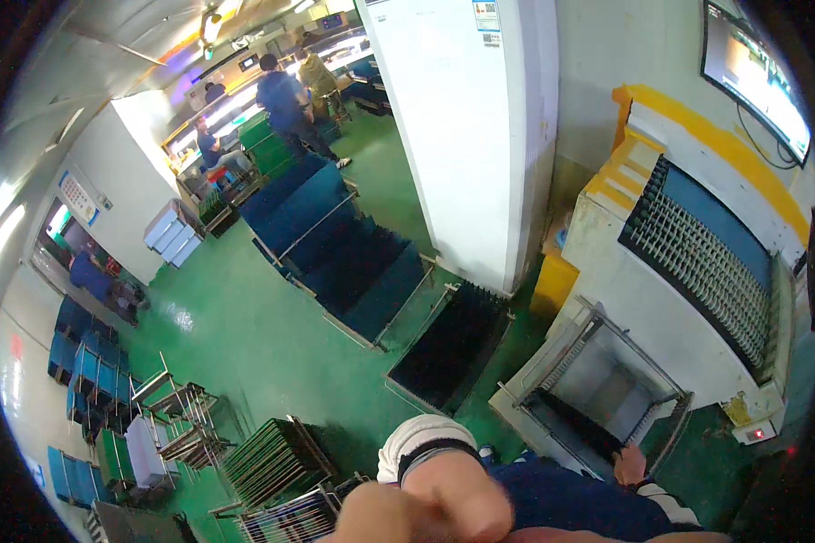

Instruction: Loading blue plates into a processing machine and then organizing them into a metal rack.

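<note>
My left hand (444,502) is raised very close to the camera at the bottom middle, blurred, with a white cuff with a dark band (417,443) beside it. Nothing shows in it clearly. My right hand (629,466), in a striped sleeve, rests on the front edge of a grey metal slotted rack (598,380) at the foot of a white machine. Its fingers are too small to make out. Dark blue clothing (570,498) lies between the two hands.
The white and yellow machine (661,308) with a black slotted bed stands at the right. Left of it are a white pillar (471,136), a black slotted tray (448,348), blue racks (335,235), metal carts (181,416) and green racks (276,457). People (281,95) work far off.
</note>
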